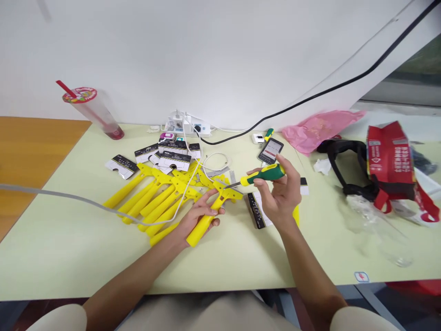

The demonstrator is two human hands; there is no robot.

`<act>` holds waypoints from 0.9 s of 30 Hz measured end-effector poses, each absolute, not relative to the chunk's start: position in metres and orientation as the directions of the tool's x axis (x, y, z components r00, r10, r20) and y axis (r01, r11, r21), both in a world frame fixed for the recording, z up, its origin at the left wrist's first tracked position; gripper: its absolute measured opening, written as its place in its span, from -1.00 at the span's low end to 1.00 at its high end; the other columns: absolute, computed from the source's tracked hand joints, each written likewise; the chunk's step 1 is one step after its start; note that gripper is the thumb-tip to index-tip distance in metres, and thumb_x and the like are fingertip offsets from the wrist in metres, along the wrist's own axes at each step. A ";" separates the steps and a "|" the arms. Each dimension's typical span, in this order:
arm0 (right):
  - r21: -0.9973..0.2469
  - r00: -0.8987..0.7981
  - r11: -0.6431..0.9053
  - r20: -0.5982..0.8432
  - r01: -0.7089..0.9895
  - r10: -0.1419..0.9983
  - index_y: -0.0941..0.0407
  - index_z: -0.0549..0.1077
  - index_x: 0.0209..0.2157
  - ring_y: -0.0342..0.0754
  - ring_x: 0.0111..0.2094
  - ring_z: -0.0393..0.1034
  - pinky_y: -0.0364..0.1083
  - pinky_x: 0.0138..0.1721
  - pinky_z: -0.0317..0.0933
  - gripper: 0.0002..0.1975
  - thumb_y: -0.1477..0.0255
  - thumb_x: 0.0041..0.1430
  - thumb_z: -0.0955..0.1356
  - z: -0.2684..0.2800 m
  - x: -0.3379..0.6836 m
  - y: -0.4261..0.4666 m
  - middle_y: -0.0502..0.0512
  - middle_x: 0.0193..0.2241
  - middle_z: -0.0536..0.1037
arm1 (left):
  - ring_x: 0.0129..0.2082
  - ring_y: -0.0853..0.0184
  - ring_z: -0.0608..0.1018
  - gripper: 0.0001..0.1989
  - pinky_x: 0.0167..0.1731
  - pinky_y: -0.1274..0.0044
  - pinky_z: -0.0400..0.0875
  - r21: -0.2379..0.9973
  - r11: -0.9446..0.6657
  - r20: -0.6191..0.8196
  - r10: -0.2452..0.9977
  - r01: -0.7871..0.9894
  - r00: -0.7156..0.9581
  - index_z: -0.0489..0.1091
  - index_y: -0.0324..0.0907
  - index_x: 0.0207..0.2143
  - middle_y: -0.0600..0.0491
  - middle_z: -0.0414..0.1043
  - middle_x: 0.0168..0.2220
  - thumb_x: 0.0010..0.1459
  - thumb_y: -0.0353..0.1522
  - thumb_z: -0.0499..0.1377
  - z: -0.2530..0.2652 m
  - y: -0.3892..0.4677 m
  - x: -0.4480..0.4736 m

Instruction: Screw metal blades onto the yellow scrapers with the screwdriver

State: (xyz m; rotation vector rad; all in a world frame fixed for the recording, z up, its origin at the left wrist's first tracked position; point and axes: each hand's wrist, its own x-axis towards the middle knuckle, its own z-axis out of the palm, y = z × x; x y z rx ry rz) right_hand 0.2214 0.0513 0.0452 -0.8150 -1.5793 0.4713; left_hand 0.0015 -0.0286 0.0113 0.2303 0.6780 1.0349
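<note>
My left hand [203,216] is closed around the handle of a yellow scraper [200,230], its wide head pointing away from me. A screwdriver [268,174] with a green and yellow grip is held in my right hand [282,197]. Its metal shaft slants down to the left, and the tip is at the scraper's head; whether it sits in a screw is too small to tell. Several more yellow scrapers [151,193] lie side by side left of my left hand. Under my right hand lies a black and white box [257,211].
Black and white cardboard packs [172,158] and a power strip [203,128] stand behind the scrapers. A white cable loops across them. Further right are a phone [271,151], a pink plastic bag [317,131] and a red bag [391,158]. A drink cup [98,115] stands back left.
</note>
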 end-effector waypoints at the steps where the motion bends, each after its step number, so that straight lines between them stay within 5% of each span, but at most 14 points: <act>1: -0.705 -0.013 0.665 0.683 0.247 0.730 -0.19 0.38 0.40 0.22 -0.13 0.73 0.23 -0.09 0.65 -0.37 0.15 0.40 0.54 0.043 0.219 0.051 0.21 0.12 0.62 | -0.23 0.33 0.65 -0.16 -0.50 0.64 0.45 0.482 0.512 -0.402 0.850 -0.711 0.340 0.38 -0.06 0.31 -0.11 0.58 0.08 -0.04 -0.59 0.40 0.010 -0.029 0.001; 12: -0.721 0.009 0.643 0.668 0.258 0.745 -0.20 0.40 0.38 0.15 -0.15 0.74 0.11 -0.24 0.63 -0.43 0.24 0.43 0.52 0.037 0.215 0.050 0.14 0.05 0.60 | -0.24 0.34 0.66 -0.32 -0.48 0.64 0.47 0.449 0.556 -0.372 0.828 -0.700 0.420 0.47 -0.08 0.15 -0.16 0.57 0.18 -0.06 -0.59 0.39 0.008 -0.030 0.002; 27: -0.676 -0.034 0.677 0.700 0.291 0.713 -0.11 0.37 0.41 0.14 -0.15 0.75 0.09 -0.23 0.64 -0.41 0.26 0.46 0.51 0.031 0.219 0.052 0.16 0.02 0.68 | -0.22 0.34 0.66 -0.29 -0.46 0.64 0.50 0.469 0.559 -0.396 0.825 -0.684 0.402 0.43 -0.08 0.19 -0.15 0.55 0.19 -0.05 -0.57 0.42 0.003 -0.029 0.001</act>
